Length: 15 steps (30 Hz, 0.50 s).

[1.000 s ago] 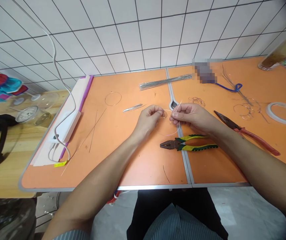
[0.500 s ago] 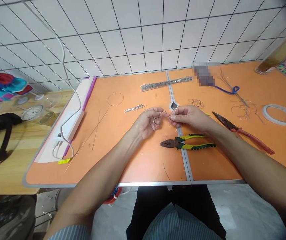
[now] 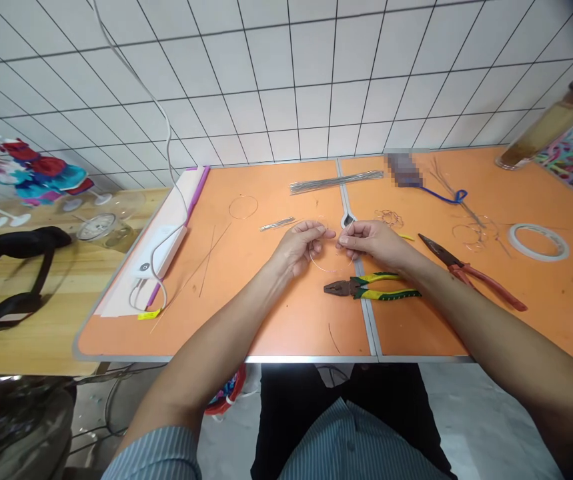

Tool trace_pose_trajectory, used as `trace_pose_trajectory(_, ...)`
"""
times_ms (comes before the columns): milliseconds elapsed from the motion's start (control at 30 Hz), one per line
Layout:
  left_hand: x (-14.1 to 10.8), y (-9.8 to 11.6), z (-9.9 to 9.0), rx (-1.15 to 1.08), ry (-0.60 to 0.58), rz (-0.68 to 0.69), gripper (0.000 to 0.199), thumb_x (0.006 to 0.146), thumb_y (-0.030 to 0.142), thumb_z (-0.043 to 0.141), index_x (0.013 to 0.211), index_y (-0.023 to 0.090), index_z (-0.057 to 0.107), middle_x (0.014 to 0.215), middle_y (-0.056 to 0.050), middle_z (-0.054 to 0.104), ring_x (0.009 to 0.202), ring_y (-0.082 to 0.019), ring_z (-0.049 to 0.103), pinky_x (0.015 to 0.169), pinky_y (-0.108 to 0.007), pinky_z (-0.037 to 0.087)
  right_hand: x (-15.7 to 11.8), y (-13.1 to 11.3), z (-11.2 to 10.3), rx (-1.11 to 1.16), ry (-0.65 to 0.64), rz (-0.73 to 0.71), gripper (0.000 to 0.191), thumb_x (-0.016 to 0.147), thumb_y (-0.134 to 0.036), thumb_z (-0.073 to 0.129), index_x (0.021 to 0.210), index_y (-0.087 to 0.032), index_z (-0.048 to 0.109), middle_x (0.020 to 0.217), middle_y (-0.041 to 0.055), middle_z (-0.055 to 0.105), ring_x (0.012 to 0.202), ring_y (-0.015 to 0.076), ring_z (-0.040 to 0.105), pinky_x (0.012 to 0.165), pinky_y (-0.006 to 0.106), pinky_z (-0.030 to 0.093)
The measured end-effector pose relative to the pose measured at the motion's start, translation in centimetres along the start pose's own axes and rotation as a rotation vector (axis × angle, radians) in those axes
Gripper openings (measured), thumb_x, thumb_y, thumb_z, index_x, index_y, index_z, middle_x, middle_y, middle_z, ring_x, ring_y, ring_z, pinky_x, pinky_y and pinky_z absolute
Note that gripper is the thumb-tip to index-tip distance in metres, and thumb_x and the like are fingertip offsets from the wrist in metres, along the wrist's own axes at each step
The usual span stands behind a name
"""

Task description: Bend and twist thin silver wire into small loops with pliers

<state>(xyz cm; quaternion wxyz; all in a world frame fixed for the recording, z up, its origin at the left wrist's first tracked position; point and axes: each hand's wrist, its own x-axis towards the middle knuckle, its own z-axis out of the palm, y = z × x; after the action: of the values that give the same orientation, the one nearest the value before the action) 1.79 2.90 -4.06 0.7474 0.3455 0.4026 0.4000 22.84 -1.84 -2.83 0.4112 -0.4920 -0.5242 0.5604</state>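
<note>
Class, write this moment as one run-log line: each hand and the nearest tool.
left hand: wire loop | right hand: same wire loop | nearest tool: yellow-green pliers

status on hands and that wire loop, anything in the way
Left hand, right hand: fingertips together on thin wire loop. Yellow-green combination pliers lying just below right hand.

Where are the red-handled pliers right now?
In the head view, the red-handled pliers lie on the orange table, right of the person's right hand and left of the white tape roll.
</note>
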Motion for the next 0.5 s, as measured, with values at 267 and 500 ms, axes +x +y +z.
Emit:
trace_pose_trajectory(267, 0.18, -0.3, -0.18, 0.089, -0.02, 0.009, 0.017, 0.093, 0.018, 0.088, 0.088, 0.013, 0.072, 0.084, -0.011, 0.086, 0.046, -0.008, 0.062, 0.048, -0.019, 0.049, 0.49, 0.44, 0.06, -0.012, 0.06, -0.067, 0.061, 0.065, -0.074, 0.105, 0.084, -0.021, 0.081, 0.074, 0.0025, 0.074, 0.068, 0.015, 0.064, 0.065, 0.029, 0.05)
trace_pose_trajectory(500, -0.4, 0.42, -0.81, 0.164, 0.025, 0.098, 0.019, 0.106, 0.016, 0.073, 0.087, 0.014, 0.071, 0.085, -0.009, 0.086, 0.048, -0.007, 0.063, 0.05, -0.018, 0.047, 0.46, 0.27, 0.68, -0.044, 0.209, -0.175, 0.056, 0.07, -0.073, 0.101, 0.087, -0.022, 0.083, 0.092, 0.0036, 0.078, 0.083, 0.017, 0.064, 0.078, 0.032, 0.054)
